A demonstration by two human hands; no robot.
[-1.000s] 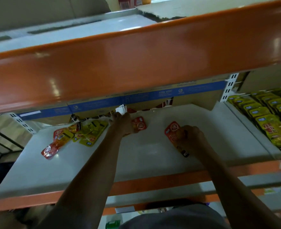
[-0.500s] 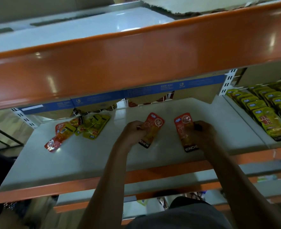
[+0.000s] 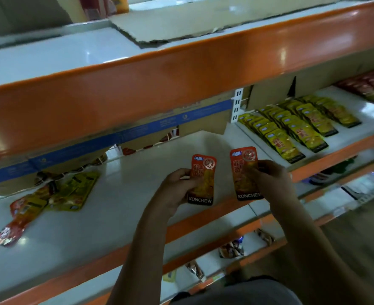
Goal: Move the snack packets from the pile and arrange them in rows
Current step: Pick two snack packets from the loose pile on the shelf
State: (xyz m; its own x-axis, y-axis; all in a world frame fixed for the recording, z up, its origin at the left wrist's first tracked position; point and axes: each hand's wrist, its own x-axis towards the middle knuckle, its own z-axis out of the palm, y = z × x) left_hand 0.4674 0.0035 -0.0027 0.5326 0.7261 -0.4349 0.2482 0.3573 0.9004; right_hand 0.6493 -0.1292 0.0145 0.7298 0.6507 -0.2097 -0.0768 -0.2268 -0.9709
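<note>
Left hand [image 3: 177, 190] and right hand [image 3: 272, 183] each hold a red packet [image 3: 202, 179], [image 3: 244, 172], now lifted from the pile [image 3: 49, 199] toward the yellow rows [image 3: 291, 128]. Placement likely follows.

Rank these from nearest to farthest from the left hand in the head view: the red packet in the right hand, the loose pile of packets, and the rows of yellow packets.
From the left hand:
1. Red packet in the right hand, just to its right.
2. Loose pile of packets, on the same shelf, to the left.
3. Rows of yellow packets, on the next shelf, far right.

Left hand [image 3: 177, 190], right hand [image 3: 272, 183] gripping, raised.
</note>
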